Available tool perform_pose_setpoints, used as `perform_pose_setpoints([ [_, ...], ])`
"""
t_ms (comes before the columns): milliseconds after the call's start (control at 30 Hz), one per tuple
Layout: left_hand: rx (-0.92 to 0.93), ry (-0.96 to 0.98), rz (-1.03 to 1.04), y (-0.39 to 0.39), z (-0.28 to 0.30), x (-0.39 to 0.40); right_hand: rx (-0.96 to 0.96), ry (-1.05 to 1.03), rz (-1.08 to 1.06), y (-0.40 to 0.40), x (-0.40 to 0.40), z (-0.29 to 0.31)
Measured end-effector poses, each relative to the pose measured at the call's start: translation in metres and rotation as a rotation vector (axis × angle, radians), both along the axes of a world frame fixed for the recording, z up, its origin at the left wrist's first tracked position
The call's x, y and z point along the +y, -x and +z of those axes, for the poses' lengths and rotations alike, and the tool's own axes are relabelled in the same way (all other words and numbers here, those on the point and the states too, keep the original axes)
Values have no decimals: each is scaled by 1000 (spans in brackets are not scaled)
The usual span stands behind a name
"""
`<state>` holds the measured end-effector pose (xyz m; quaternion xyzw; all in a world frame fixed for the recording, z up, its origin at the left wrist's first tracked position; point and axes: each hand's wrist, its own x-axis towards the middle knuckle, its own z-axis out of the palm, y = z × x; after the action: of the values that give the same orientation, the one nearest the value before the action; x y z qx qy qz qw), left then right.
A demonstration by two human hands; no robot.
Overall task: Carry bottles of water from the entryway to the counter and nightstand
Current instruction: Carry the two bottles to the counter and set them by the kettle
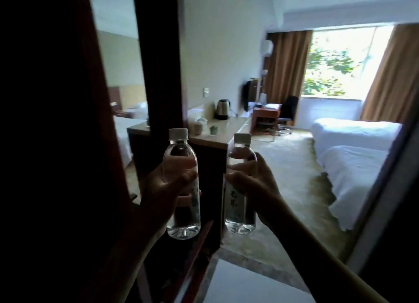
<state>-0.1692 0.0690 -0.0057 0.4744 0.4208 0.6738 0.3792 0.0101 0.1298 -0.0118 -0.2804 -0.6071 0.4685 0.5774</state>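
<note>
I hold two clear water bottles with white caps upright in front of me. My left hand point(163, 189) is wrapped around the left bottle point(181, 214) at its middle. My right hand point(254, 185) grips the right bottle point(238, 212), which has a pale label with dark characters. Beyond the bottles, the counter point(217, 132) with a pale glossy top runs along the left wall. No nightstand is visible from here.
A steel kettle point(222, 109), cups point(199, 125) and a small dark item stand on the counter. A dark wooden frame point(158, 65) with a mirror fills the left. Two white beds point(356, 162) lie right, a desk point(266, 114) and chair point(289, 112) by the window. Patterned carpet point(288, 178) runs between.
</note>
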Motion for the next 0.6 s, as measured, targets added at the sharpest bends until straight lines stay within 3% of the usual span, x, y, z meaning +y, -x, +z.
perform_pose_setpoints([
  [300, 84, 31, -281, -144, -5, 147, -58, -81, -360, -167, 111, -17],
  [600, 48, -4, -258, -218, 6, 313, -82, -120, -282, -252, 277, -5],
])
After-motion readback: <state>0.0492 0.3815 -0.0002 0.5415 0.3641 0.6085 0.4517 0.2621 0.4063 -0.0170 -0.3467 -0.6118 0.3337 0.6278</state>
